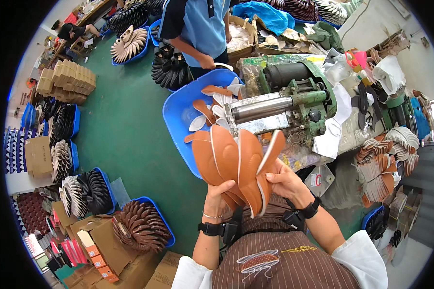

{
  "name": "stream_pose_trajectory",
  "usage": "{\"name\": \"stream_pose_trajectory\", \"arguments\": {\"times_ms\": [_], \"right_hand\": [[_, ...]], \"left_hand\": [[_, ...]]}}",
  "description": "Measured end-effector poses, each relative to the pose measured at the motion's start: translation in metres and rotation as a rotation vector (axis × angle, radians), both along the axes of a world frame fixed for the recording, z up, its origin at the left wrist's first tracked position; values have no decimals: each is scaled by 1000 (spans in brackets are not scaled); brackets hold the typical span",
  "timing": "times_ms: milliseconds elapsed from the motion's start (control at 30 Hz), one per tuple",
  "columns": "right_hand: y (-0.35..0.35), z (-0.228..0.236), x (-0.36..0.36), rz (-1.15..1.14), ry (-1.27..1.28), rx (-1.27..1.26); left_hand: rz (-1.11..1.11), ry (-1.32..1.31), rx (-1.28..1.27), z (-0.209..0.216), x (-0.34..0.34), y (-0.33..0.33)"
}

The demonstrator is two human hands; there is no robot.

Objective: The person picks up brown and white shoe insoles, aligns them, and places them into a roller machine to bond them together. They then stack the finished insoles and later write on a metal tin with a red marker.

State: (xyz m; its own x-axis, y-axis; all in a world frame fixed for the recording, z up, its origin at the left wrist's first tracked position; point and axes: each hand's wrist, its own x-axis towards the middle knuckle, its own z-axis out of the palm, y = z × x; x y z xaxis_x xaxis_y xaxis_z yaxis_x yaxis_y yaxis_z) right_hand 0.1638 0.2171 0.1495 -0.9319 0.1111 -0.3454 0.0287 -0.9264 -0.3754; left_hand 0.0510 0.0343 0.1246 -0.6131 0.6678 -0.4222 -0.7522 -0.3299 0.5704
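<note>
The person wears a brown apron (304,272) with thin, pale stripes running along it. On its front sits an emblem (258,263), a reddish-brown oval with white, wing-like outlines, and beside it a short line of yellow lettering (303,249). A white left sleeve (190,275) and a white right sleeve (362,257) end above the bare forearms. Black straps (210,229) with dark, blocky boxes (232,229) circle both wrists. Near the bare left hand (217,194) is a thin, light bracelet (212,216), perhaps metal, though too small to be sure.
</note>
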Motion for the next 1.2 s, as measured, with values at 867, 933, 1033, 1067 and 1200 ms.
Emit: {"name": "stream_pose_trajectory", "arguments": {"times_ms": [867,933,1033,1067,1200], "right_hand": [[14,19,-53,125,-380,593],[-12,11,-46,234,-363,783],[-27,13,-46,220,-360,956],[-28,8,-43,179,-380,962],[-28,6,-33,43,-345,800]], "left_hand": [[213,49,-127,7,-4,-2],[168,190,-227,12,-2,11],[199,294,-290,6,5,18],[200,326,-297,6,6,20],[228,357,-312,2,8,20]]}}
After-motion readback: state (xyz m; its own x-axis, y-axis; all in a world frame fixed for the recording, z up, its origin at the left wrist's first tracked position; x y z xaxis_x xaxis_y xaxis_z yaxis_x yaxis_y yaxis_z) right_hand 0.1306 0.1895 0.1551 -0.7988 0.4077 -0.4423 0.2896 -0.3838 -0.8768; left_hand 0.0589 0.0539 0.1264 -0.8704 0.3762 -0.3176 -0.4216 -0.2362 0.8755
